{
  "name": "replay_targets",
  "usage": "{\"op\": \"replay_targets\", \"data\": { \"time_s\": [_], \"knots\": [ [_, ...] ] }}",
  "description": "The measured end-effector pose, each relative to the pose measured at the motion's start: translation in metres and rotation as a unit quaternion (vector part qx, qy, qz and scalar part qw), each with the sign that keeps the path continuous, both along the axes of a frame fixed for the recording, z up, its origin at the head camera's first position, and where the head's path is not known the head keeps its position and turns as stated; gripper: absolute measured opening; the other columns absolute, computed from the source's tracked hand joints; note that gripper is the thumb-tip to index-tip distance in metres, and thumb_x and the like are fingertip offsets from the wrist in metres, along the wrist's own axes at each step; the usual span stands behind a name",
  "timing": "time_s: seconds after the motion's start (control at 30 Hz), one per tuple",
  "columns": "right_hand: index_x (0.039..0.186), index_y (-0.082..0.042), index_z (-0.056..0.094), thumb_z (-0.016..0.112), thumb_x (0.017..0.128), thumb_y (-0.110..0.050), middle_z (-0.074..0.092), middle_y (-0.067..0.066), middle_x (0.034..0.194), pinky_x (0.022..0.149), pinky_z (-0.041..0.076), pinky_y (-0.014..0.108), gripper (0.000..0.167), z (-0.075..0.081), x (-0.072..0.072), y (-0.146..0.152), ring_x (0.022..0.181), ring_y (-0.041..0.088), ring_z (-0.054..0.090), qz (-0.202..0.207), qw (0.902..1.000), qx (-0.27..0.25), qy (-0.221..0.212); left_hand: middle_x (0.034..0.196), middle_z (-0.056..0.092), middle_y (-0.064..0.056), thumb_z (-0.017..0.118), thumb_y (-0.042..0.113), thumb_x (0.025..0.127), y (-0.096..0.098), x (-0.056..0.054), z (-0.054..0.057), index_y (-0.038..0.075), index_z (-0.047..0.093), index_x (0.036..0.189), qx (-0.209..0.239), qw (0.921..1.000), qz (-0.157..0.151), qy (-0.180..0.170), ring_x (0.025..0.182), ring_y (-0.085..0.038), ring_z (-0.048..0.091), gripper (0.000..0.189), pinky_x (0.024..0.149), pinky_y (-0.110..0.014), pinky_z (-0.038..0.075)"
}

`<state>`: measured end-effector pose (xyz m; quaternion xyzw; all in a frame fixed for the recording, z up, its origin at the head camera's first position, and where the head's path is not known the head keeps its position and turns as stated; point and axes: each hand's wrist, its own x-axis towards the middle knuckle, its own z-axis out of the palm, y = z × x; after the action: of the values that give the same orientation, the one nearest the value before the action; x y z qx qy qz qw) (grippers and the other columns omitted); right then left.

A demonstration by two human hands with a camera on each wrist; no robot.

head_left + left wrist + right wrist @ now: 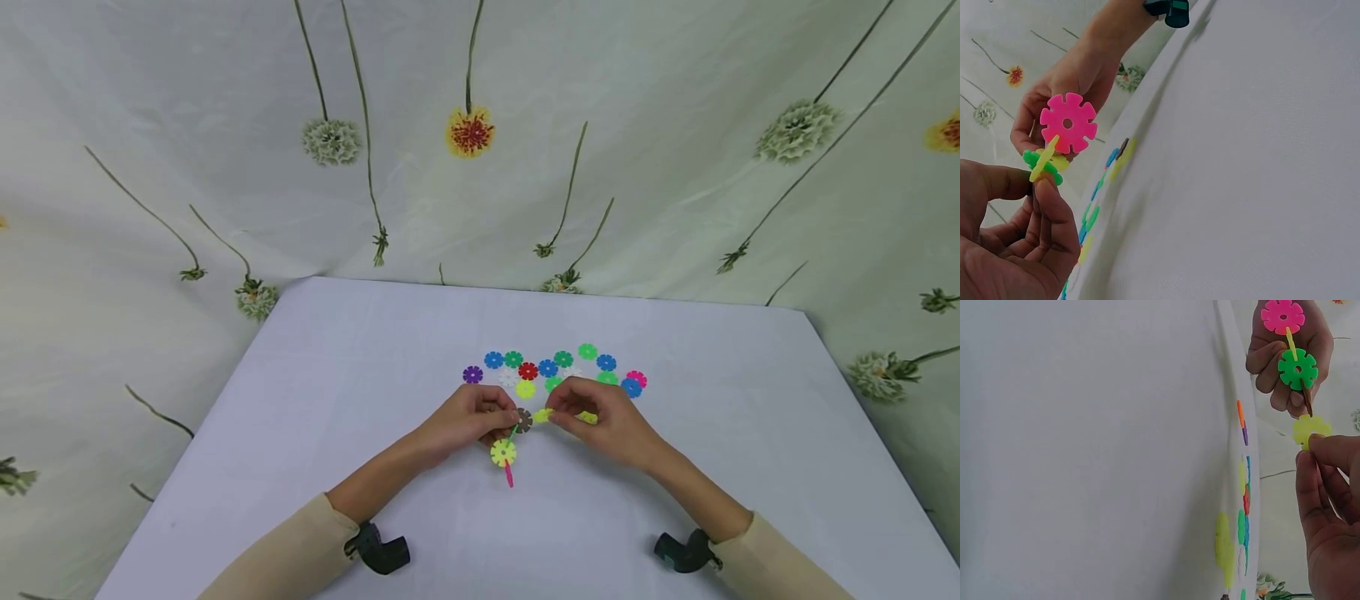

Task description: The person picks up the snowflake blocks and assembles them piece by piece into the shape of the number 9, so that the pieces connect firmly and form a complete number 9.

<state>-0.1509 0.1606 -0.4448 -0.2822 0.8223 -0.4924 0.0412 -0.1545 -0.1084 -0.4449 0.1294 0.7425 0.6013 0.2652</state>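
Note:
My left hand pinches a short chain of notched plastic discs between thumb and fingers. In it a pink disc joins a yellow disc, then a green disc and a brown disc. My right hand pinches another yellow disc by its edge, right at the brown disc's rim. Whether their slots are engaged, I cannot tell. The hands face each other above the table. Under the right hand, one more yellow disc is partly hidden.
Several loose discs lie beyond the hands, among them a purple disc, a red disc and a blue disc. They rest on a white-covered table. A flower-print cloth hangs behind it. Each wrist wears a black camera.

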Motion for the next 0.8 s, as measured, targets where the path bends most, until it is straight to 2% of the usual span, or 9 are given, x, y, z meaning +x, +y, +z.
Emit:
{"op": "replay_targets", "data": {
  "time_s": [0.1,0.23,0.33,0.57,0.8],
  "knots": [
    [0.112,-0.015,0.074,0.081,0.093,-0.002,0.078,0.0,0.104,0.088,0.064,0.027,0.024,-0.001,0.001,-0.001,0.093,0.011,0.074,0.009,0.9999,-0.007,0.003,0.093,0.076,-0.004,0.07,0.021,0.104,0.002,0.0,0.0,0.004,0.07,0.109,-0.001,1.0,-0.003,0.0,0.079,-0.012,0.065,0.018,0.072,-0.023,0.059],
    [0.11,-0.017,0.075,0.082,0.092,-0.001,0.078,-0.001,0.103,0.087,0.065,0.029,0.026,-0.002,0.002,-0.002,0.092,0.009,0.074,0.014,0.9996,-0.01,0.023,0.095,0.077,-0.01,0.07,0.02,0.104,0.004,0.0,0.0,0.003,0.071,0.108,-0.002,1.0,-0.005,0.0,0.076,-0.012,0.066,0.018,0.07,-0.023,0.059],
    [0.109,-0.017,0.075,0.083,0.09,-0.001,0.078,-0.003,0.101,0.085,0.066,0.03,0.026,-0.003,0.003,-0.002,0.09,0.007,0.074,0.007,0.9985,-0.003,0.055,0.096,0.077,-0.013,0.07,0.02,0.103,0.005,0.0,0.0,0.003,0.071,0.108,-0.004,1.0,-0.002,-0.001,0.076,-0.012,0.065,0.017,0.07,-0.023,0.059],
    [0.109,-0.014,0.077,0.086,0.088,-0.002,0.08,-0.005,0.1,0.082,0.066,0.031,0.025,-0.001,0.006,-0.005,0.088,0.006,0.075,-0.005,0.9918,0.018,0.127,0.099,0.078,-0.012,0.071,0.021,0.103,0.009,0.0,-0.001,0.003,0.073,0.108,-0.014,0.9998,0.015,0.004,0.078,-0.012,0.065,0.018,0.072,-0.023,0.057],
    [0.106,-0.013,0.079,0.085,0.087,0.002,0.08,-0.004,0.097,0.081,0.066,0.032,0.025,-0.002,0.008,-0.003,0.087,0.008,0.077,-0.007,0.9918,0.008,0.127,0.1,0.078,-0.018,0.072,0.019,0.103,0.013,0.003,-0.004,0.0,0.075,0.11,-0.005,0.9999,0.014,0.005,0.077,-0.012,0.068,0.021,0.072,-0.022,0.059]
  ]
}}
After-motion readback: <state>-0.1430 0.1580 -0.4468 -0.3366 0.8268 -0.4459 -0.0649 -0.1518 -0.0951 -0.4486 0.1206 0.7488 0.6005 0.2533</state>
